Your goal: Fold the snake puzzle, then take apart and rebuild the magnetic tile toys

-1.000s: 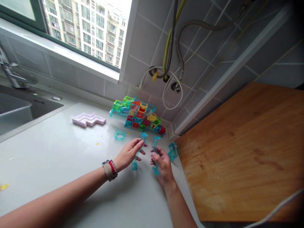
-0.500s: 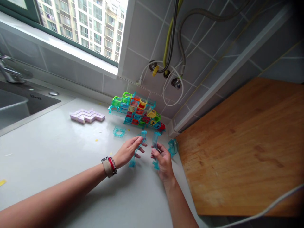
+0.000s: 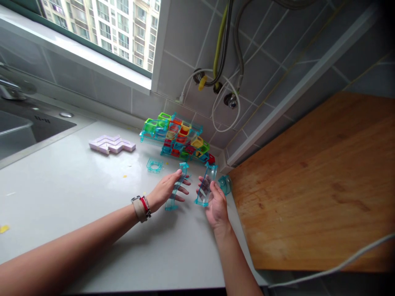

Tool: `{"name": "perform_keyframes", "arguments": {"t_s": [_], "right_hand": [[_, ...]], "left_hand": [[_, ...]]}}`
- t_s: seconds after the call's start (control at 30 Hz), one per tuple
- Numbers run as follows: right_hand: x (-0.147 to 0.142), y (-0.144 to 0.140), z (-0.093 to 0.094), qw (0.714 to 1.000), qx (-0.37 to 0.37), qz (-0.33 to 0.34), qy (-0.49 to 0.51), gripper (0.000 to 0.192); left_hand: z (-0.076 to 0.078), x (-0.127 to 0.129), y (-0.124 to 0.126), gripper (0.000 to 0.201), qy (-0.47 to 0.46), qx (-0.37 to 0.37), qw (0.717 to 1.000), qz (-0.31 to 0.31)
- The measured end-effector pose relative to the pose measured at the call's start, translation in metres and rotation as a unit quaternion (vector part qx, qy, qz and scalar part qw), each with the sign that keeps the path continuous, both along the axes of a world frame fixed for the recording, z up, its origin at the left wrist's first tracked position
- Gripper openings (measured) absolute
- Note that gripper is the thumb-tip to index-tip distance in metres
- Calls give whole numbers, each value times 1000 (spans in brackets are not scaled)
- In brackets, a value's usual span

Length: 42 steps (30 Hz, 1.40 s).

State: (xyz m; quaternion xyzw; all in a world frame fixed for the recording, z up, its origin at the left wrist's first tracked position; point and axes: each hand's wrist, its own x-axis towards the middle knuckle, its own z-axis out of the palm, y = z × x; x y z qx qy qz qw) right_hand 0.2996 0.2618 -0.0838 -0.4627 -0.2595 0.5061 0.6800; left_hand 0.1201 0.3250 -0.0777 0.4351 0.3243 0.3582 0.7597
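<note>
Teal-tinted clear plastic fills both hands above the white countertop (image 3: 92, 213). Nearest, the left hand (image 3: 165, 191), with a beige strap and a red band at its wrist, closes its fingers around a long curved translucent teal track piece (image 3: 175, 187) that stands on end, its lower tip touching or just over the counter. Just beside it, the right hand (image 3: 216, 201) pinches a second curved translucent teal track piece (image 3: 206, 185) between thumb and fingers, lifted off the surface and tilted, its upper end leaning away toward the wall. The two pieces stand close together but apart.

Just right of the right hand, a small rounded teal plastic piece (image 3: 225, 183) lies by the edge of the large wooden board (image 3: 308, 185). A little farther back on the counter sits a square teal frame piece (image 3: 154, 165). Behind it, against the grey tiled wall (image 3: 185, 49), a stacked structure of green, red, yellow and teal translucent blocks (image 3: 177, 137) stands. To its left lies a pale lilac zigzag block (image 3: 111, 144), and farther left the steel sink (image 3: 24, 127) sits below the window.
</note>
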Motion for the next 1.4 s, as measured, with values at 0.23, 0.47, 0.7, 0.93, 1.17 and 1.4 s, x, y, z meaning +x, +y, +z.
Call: {"name": "perform_keyframes", "arguments": {"t_s": [0.23, 0.47, 0.7, 0.93, 1.17, 1.4], "right_hand": [[4, 1, -7, 990, 47, 0, -132, 22], [6, -10, 4, 875, 174, -6, -451, 21], [0, -16, 6, 841, 174, 4, -512, 18], [-3, -14, 2, 805, 194, 28, -560, 20], [-7, -13, -2, 812, 200, 60, -545, 22], [-6, -13, -1, 816, 198, 80, -537, 22]], "left_hand": [[-1, -7, 4, 60, 22, -163, 976, -142], [-3, -8, 4, 57, 52, -176, 972, -150], [4, -6, -4, 60, 44, -133, 977, -159], [5, -5, -2, 64, 22, -138, 985, -104], [1, -2, -3, 67, 35, -115, 988, -97], [3, -2, -6, 65, 51, -89, 992, -79]]}}
